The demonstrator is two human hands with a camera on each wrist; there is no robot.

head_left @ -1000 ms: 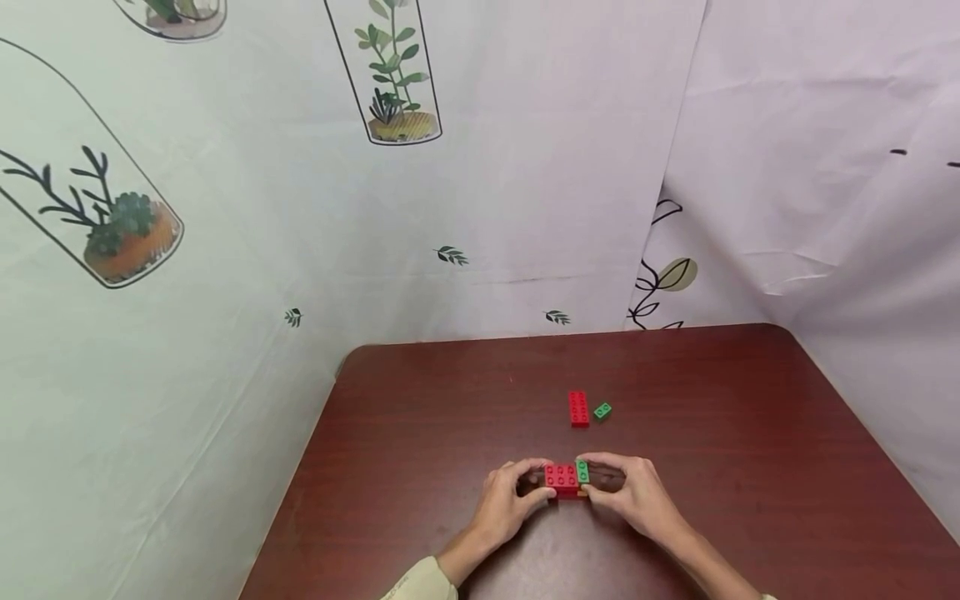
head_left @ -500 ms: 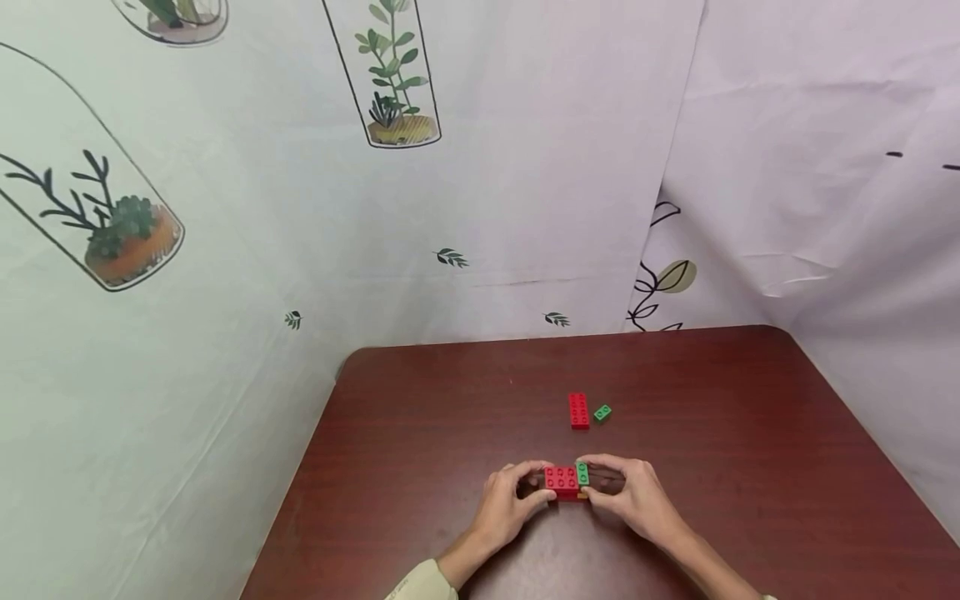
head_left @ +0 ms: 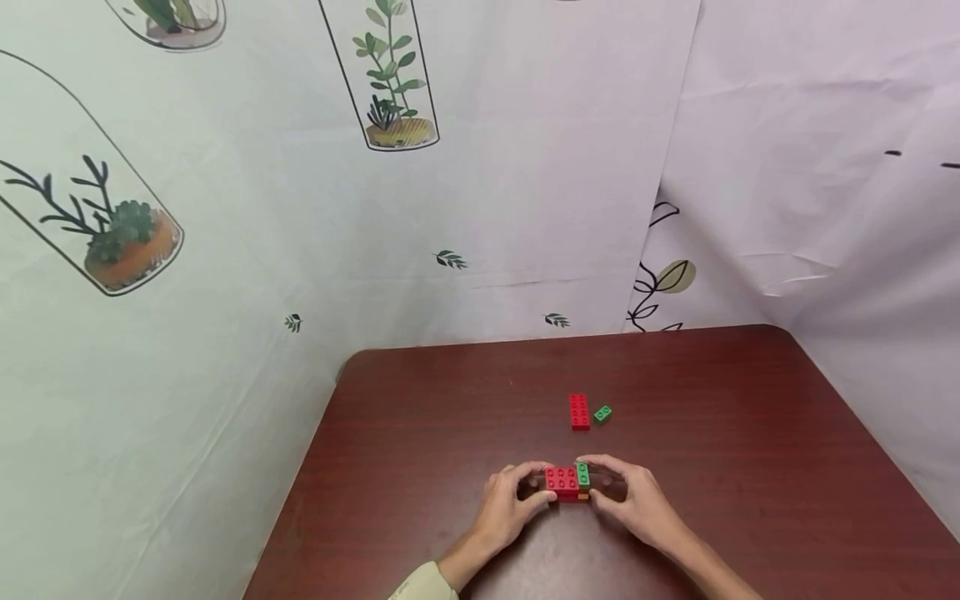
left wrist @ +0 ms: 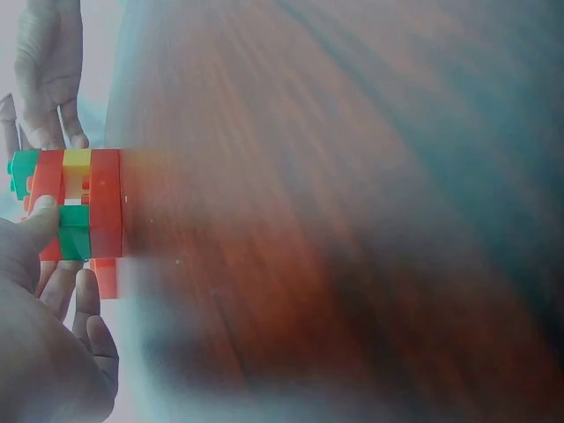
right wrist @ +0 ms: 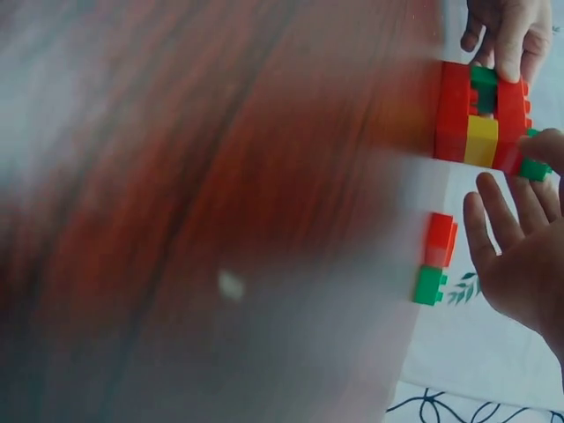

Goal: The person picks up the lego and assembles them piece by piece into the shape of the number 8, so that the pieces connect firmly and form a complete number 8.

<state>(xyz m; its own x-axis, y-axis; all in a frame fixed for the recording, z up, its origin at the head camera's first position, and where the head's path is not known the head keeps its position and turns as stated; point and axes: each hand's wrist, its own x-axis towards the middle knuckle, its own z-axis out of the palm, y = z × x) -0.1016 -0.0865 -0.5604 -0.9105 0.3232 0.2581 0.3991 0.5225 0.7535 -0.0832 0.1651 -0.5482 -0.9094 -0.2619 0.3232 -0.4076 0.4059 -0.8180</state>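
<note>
A stack of toy building bricks stands on the table: a red brick at the bottom, yellow and green bricks between, a red brick above. A small green brick sits on top at the right end. My left hand grips the stack's left end, thumb at the front, fingers behind. At the right end is my right hand; its index fingertip touches or nearly touches the green brick's back. Its thumb lies just beside the front right corner, not pressing the front face. Exact contact is hard to tell.
Behind the stack, a loose red brick and a small green brick lie on the dark brown table. White printed cloth hangs around the table's back and sides.
My right thumb has slid off the stack's front to the right, uncovering the yellow brick's end. My left hand keeps its grip, and the stack stays put.
</note>
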